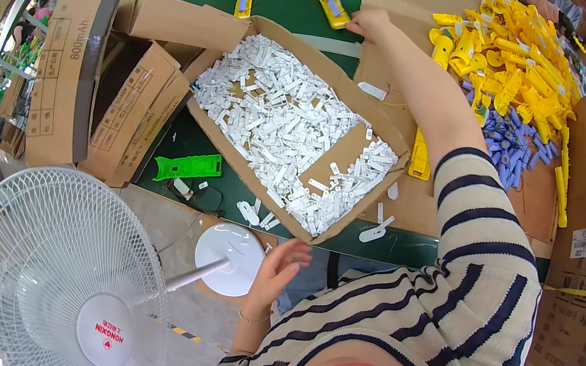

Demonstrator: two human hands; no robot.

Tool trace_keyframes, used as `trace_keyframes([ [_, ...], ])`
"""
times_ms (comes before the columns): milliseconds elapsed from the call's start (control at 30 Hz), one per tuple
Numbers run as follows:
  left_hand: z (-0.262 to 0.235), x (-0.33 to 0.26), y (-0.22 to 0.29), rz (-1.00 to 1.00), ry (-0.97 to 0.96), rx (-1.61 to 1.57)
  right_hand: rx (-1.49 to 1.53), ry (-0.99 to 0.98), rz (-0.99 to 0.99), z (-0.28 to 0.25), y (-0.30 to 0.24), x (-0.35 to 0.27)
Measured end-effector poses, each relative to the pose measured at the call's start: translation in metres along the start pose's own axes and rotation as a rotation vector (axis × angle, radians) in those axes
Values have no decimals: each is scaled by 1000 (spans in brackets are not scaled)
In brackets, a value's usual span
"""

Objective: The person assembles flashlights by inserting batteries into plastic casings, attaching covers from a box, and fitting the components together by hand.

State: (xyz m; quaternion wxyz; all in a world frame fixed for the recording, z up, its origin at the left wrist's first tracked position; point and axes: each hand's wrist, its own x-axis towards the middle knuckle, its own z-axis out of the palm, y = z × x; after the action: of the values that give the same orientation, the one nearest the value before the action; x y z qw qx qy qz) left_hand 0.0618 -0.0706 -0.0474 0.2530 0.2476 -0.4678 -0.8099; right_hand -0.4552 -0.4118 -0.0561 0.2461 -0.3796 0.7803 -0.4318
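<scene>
While my left hand [284, 267] hung half-open, empty, my right hand [369, 23] pinched the yellow casing [331, 8] at twelve, likely placing, release due.

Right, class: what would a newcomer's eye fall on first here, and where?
Probably the shallow cardboard box of small white parts in the middle. Next come the heap of yellow pieces at upper right and the big white fan at lower left. Near the top, the right hand touches a yellow case.
</scene>
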Motion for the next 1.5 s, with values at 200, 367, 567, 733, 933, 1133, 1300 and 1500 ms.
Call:
trace_keyframes([
  [200,-9,-15,-2,-60,98,42,-378,-155,-291,2,-78,-103],
  [367,0,-9,5,-97,17,125,-790,-505,-562,-111,-70,-226],
  [567,23,12,19,-144,-248,447,-1216,-646,-710,-153,-23,-317],
  [733,67,14,35,-80,-487,681,-1089,-387,-1090,-158,-15,-330],
  [933,98,15,42,255,-110,590,-695,-293,-1160,-160,-24,-368],
  [1133,131,21,45,312,-97,584,-1031,-433,-653,-137,-7,-378],
  [1300,148,11,45,302,-237,790,-1078,-244,-1026,-136,2,-387],
  [1500,144,16,33,278,-210,755,-947,-320,-1406,-138,10,-382],
])
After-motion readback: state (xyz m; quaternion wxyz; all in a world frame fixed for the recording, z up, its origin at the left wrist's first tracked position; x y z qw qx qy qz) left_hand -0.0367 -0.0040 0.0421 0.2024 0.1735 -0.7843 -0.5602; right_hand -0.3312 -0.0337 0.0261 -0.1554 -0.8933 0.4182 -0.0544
